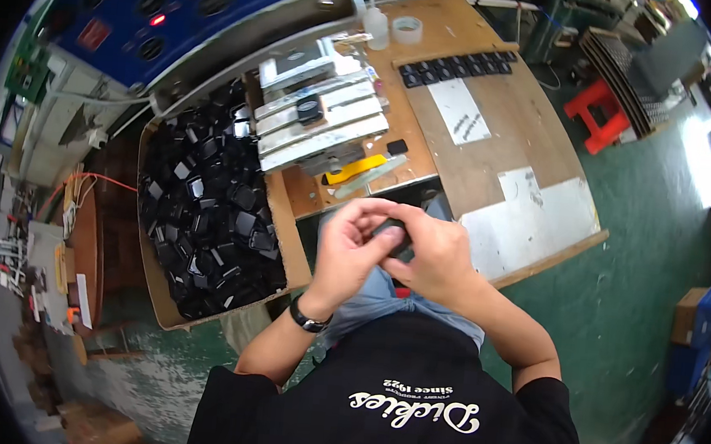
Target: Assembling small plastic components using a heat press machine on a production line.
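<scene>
Both hands, left (344, 251) and right (437, 259), gripping small black part (393, 229), just off workbench edge (537, 267)

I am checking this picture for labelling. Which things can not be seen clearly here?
- Small black part, head view: mostly covered by the left hand and right hand; its shape is unclear.
- Black pieces in the cardboard box: too small and piled to count.
- Room edges: bent and dark at the fisheye rim.
</scene>
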Action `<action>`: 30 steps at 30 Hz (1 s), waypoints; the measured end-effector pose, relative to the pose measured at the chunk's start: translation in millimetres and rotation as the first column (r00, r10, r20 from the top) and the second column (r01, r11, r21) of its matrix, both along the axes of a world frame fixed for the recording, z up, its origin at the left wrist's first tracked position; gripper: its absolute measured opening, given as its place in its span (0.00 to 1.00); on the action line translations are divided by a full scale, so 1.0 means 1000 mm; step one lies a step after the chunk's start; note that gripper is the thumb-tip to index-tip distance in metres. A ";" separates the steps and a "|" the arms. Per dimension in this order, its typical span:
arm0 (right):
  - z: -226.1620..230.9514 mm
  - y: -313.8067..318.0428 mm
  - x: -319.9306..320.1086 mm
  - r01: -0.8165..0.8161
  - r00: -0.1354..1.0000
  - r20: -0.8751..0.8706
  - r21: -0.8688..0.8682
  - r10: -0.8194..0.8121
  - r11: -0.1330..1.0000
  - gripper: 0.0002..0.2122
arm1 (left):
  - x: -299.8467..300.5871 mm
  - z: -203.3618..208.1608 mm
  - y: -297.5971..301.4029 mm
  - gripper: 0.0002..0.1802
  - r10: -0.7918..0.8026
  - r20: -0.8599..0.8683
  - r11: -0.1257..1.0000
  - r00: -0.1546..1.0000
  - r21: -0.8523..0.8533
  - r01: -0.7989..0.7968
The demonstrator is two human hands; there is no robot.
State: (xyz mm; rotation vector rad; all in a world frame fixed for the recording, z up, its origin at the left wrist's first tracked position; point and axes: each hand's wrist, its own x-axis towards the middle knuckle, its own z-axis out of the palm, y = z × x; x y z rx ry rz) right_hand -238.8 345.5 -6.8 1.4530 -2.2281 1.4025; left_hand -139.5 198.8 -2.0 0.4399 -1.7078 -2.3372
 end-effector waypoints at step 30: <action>0.000 -0.033 -0.257 0.013 0.776 0.630 -0.038 0.014 0.999 0.25 | -0.089 0.053 -0.153 0.08 0.209 -0.029 0.733 0.977 -0.657 -0.177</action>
